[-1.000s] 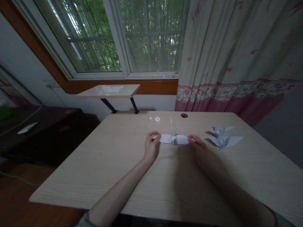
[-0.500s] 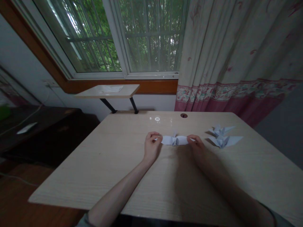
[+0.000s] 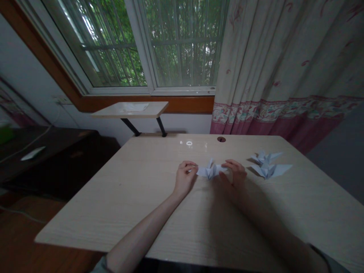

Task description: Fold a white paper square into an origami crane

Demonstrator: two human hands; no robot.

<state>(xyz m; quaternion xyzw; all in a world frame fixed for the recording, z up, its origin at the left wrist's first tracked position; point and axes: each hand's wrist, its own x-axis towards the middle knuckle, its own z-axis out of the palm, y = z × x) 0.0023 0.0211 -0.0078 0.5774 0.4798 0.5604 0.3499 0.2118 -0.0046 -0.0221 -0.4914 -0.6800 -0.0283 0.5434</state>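
A white paper crane [image 3: 211, 172] is between my hands, its wings spread left and right and a folded point standing up in the middle. My left hand [image 3: 186, 174] pinches the tip of the left wing between thumb and fingers. Over at the right wing, my right hand [image 3: 234, 178] has its thumb and fingers apart; the fingertips overlap the wing's end, and whether they touch it I cannot tell. Two more paper cranes, a near one [image 3: 269, 171] and a far one [image 3: 263, 157], sit close together to the right of that hand.
All of this is on a pale wooden desk [image 3: 136, 197] with a round cable hole [image 3: 221, 139] near its back edge. A small raised shelf [image 3: 153, 109] at the back left carries a white sheet [image 3: 135, 107]. Behind the desk hang curtains [image 3: 256, 76] beside a window [image 3: 182, 45].
My right thumb and fingers have parted from their pinch on the right wing. The crane's middle now stands taller and its body has tilted a little. My left hand keeps its hold.
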